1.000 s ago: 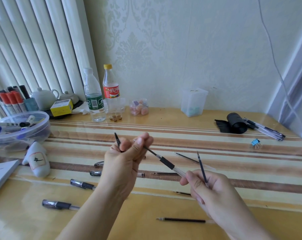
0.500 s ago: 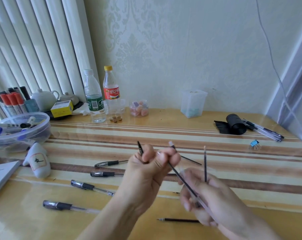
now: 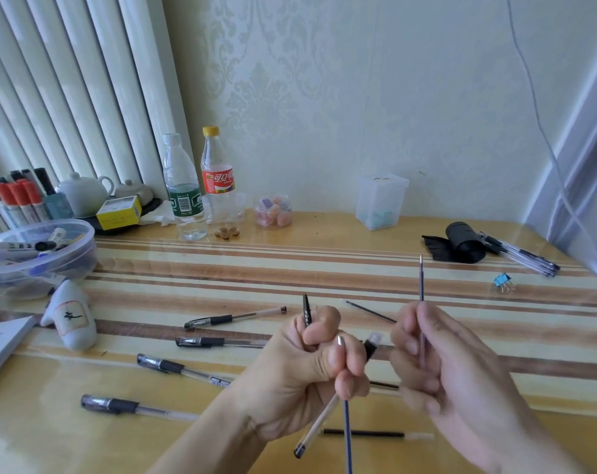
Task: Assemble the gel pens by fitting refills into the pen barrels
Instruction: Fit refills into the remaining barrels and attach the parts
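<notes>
Holding a clear pen barrel [image 3: 319,422] tight in the left hand [image 3: 310,374], fingers curled shut around it. Barrel slanting down, dark end cap low near the table [image 3: 50,439], silver tip poking up by the fingers. Also tucked in that fist: a black pen cap [image 3: 306,311] sticking up past the thumb.

Pinched in the right hand [image 3: 437,364], fingers closed on it: a thin refill [image 3: 421,285], standing almost straight up, tip at the top. Hands close together, above the table, not touching it. A second thin blue rod [image 3: 347,436] hanging down between the hands; cannot tell which hand holds it.

Lying flat on the striped table to the left: four whole pens [image 3: 235,317] with black grips, spread apart. One loose refill [image 3: 368,310] past the hands, another [image 3: 365,433] near the front edge under them.

Far right: a bundle of pens [image 3: 519,256] beside a black roll [image 3: 464,241], and a little blue clip [image 3: 502,279]. At the back by the wall: two bottles [image 3: 184,189], a small jar [image 3: 273,212], a clear box [image 3: 380,201]. Far left: a round tub of markers [image 3: 40,258].
</notes>
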Demonstrator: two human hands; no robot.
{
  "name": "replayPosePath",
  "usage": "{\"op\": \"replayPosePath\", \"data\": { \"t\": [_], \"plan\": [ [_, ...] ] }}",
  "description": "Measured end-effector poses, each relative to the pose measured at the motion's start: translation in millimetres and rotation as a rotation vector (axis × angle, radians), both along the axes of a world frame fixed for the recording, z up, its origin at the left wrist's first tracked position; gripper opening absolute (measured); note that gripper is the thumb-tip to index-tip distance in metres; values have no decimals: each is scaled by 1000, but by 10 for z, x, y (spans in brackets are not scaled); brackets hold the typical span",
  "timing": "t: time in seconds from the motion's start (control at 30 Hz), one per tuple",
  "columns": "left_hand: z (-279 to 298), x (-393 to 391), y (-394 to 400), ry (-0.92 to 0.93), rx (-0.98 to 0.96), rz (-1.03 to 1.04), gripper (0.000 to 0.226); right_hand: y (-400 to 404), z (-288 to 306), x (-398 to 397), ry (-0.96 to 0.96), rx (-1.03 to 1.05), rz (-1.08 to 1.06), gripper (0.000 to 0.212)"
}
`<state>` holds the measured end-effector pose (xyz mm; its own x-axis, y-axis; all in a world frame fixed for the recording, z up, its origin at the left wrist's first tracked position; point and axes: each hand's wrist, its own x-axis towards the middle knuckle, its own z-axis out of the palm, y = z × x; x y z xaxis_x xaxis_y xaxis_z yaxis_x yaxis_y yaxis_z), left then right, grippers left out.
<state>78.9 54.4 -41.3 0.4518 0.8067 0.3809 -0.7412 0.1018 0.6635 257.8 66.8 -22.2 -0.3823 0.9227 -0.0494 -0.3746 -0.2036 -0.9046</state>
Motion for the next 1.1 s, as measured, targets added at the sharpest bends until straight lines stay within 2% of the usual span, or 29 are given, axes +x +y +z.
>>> {"op": "replayPosePath", "data": {
  "t": [0.23,0.6,0.9,0.93,1.03,1.1],
  "plan": [
    [-45,32,-11,103,5,-53,40,-7,22,-38,214,103,-171,29],
    [-39,38,-22,70,34,-115,40,-70,32,-52,183,123,-182,29],
    [-36,19,-15,91,30,-108,41,-48,26,-24,10,266,-170,24],
    [-39,14,-10,91,36,-98,41,-45,20,-16,-29,282,-132,26],
    [-4,-8,-6,103,67,-8,43,-62,-33,-43,-243,321,46,52],
    [50,-34,-7,128,86,133,45,-98,-73,-76,-440,399,47,59]
  ]
}}
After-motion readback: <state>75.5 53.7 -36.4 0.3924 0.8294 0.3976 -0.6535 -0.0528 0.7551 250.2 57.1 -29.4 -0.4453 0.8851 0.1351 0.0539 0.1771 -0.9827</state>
